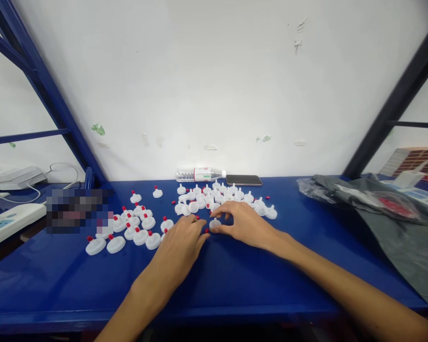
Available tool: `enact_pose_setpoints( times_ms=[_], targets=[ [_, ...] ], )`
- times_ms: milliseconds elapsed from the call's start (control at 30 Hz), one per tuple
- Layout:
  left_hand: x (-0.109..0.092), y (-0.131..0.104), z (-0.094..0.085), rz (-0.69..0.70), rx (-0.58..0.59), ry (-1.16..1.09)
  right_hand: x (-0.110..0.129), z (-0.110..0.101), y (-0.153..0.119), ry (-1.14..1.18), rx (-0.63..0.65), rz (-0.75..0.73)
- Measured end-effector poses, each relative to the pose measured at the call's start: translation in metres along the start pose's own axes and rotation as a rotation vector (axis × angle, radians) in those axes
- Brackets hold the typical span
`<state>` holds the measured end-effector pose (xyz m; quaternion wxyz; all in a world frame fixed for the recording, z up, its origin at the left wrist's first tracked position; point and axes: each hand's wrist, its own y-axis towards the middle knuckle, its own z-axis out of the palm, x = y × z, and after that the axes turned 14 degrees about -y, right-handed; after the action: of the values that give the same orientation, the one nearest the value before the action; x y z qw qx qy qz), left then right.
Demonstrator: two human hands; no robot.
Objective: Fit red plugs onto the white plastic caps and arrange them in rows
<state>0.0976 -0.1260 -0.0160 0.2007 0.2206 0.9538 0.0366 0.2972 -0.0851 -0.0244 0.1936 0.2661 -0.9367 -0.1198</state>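
Note:
My right hand [237, 222] pinches a white round plastic piece [214, 223] with a short nozzle on top, thumb and fingers at its sides. Just left of it, my left hand [183, 237] is low over the table, its thumb and forefinger closing around a small red cap [207, 231]. Beyond both hands lies a heap of white nozzle pieces [219, 194] with bare tips. On the left stand several white pieces with red caps on their nozzles [140, 236]; some are partly hidden by my left hand.
A clear plastic bottle [201, 175] lies along the wall beside a dark phone [244, 180]. Grey plastic bags [371, 213] cover the right side of the blue table [257, 285]. Power strips [10, 218] and blue frame posts [53, 90] flank the table.

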Motion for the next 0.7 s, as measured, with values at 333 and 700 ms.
enact_pose_setpoints(
  times_ms=[333, 700],
  targets=[
    [0.004, 0.006, 0.001, -0.037, 0.031, -0.045, -0.002, -0.011, 0.003, 0.11, -0.122, 0.002],
    [-0.001, 0.006, -0.001, -0.063, -0.075, -0.05, 0.004, -0.015, -0.001, -0.071, -0.105, -0.148]
  ],
)
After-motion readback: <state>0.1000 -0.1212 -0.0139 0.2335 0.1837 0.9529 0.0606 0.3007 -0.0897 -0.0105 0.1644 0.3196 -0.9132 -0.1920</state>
